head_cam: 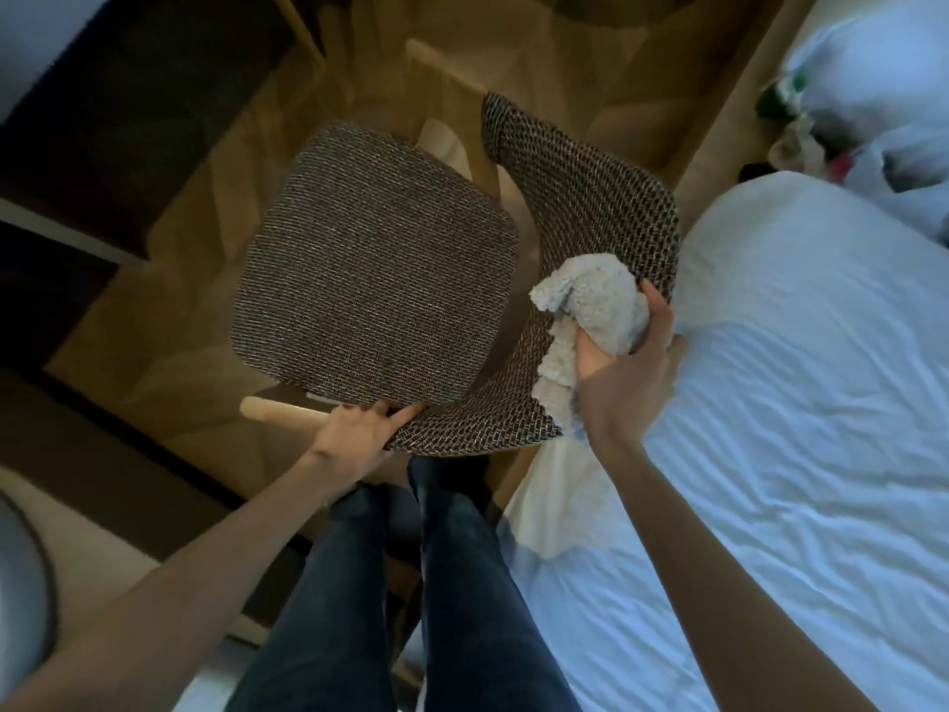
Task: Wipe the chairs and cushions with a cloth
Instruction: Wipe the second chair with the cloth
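A chair with a dark woven seat cushion (375, 269) and a curved woven backrest (590, 197) stands on the wooden floor below me. My right hand (626, 367) is closed around a fluffy light grey cloth (590, 305), which is pressed against the inner side of the backrest on the right. My left hand (359, 434) grips the near end of the backrest, just beside a pale wooden chair leg (272, 411) that sticks out to the left.
A bed with a white wrinkled sheet (796, 377) lies right against the chair on the right. Bags and small items (821, 131) sit at the top right. Dark furniture (102, 120) stands on the left. My legs in dark jeans (411, 583) are directly behind the chair.
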### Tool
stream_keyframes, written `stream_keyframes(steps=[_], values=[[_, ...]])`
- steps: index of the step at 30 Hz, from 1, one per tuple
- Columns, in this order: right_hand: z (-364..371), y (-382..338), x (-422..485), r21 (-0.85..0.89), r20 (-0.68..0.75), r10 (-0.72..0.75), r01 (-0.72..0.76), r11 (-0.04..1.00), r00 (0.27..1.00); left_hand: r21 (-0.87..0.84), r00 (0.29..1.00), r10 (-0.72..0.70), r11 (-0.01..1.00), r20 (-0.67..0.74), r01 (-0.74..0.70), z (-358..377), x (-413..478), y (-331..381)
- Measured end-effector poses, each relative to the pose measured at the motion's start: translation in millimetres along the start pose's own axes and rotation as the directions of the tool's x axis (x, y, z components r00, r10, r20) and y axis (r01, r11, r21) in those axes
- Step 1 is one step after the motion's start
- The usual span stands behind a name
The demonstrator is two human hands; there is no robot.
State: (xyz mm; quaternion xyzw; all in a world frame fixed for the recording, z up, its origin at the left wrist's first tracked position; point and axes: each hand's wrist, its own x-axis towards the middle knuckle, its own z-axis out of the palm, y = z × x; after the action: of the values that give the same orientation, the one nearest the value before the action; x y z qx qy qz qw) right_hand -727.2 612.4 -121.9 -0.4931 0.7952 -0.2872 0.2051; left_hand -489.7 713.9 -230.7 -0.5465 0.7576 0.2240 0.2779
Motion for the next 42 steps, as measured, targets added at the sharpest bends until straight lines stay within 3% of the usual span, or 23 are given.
stream_keyframes(steps=[3, 8, 12, 15, 17, 19, 21, 23, 26, 29, 32, 36, 38, 40, 42], values=[[12.6, -17.0, -30.7, 0.015, 0.038, 0.023, -0.023, 1.000, 0.999, 0.031, 0.999, -0.053, 0.998, -0.004, 0.053, 5.6, -18.3, -34.3], [52.2, -42.0, -91.3, 0.045, 0.153, 0.215, -0.224, 0.974, 0.965, 0.099, 0.983, -0.178, 0.978, -0.049, 0.182, 18.0, -47.5, -101.7], [79.4, -64.8, -147.5, 0.059, 0.281, 0.241, -0.267, 0.962, 0.929, 0.141, 0.953, -0.300, 0.943, -0.031, 0.301, 31.5, -76.4, -155.5], [89.3, -83.6, -175.9, 0.018, 0.413, 0.243, -0.275, 0.961, 0.878, 0.077, 0.915, -0.403, 0.912, 0.001, 0.402, 35.0, -97.2, -173.7], [85.9, -90.7, -182.2, -0.034, 0.528, 0.210, -0.227, 0.973, 0.823, 0.019, 0.908, -0.417, 0.909, 0.040, 0.416, 30.0, -108.6, -170.4], [74.5, -93.6, -173.7, -0.078, 0.653, 0.188, -0.182, 0.980, 0.734, -0.141, 0.930, -0.367, 0.919, 0.037, 0.368, 20.3, -120.4, -157.8], [58.4, -93.7, -155.8, -0.112, 0.762, 0.162, -0.119, 0.987, 0.627, -0.327, 0.946, -0.321, 0.898, -0.033, 0.293, 9.6, -136.8, -138.5], [39.8, -96.8, -138.8, -0.135, 0.805, 0.097, 0.022, 0.991, 0.585, -0.467, 0.936, -0.321, 0.856, -0.142, 0.223, -1.9, -155.5, -116.9], [16.7, -112.7, -119.2, -0.064, 0.778, -0.103, 0.242, 0.968, 0.619, -0.692, 0.882, -0.392, 0.713, -0.260, 0.113, -24.3, -176.5, -87.3], [8.3, -131.3, -99.3, 0.010, 0.854, -0.193, 0.356, 0.934, 0.483, -0.835, 0.823, -0.475, 0.551, -0.312, 0.001, -51.0, -183.4, -61.7], [11.7, -133.6, -77.4, 0.015, 0.923, -0.241, 0.600, 0.800, 0.299, -0.850, 0.814, -0.492, 0.527, -0.310, -0.005, -66.0, -178.2, -43.1], [15.2, -111.5, -58.4, -0.022, 0.946, -0.286, 0.911, 0.411, 0.152, -0.853, 0.859, -0.445, 0.522, -0.254, 0.017, -65.0, -160.2, -16.9], [19.1, -98.2, -54.2, 0.016, 0.931, -0.356, 0.965, 0.261, 0.081, -0.862, 0.810, -0.498, 0.506, -0.310, -0.019, -63.1, -149.5, 1.8], [24.8, -86.6, -49.3, 0.068, 0.924, -0.384, 0.984, 0.164, 0.000, -0.763, 0.743, -0.509, 0.647, -0.435, -0.003, -59.5, -135.9, 18.6], [31.7, -78.4, -38.5, 0.121, 0.919, -0.389, 0.985, 0.119, -0.066, -0.653, 0.755, -0.492, 0.749, -0.434, 0.114, -54.4, -121.9, 28.0]])
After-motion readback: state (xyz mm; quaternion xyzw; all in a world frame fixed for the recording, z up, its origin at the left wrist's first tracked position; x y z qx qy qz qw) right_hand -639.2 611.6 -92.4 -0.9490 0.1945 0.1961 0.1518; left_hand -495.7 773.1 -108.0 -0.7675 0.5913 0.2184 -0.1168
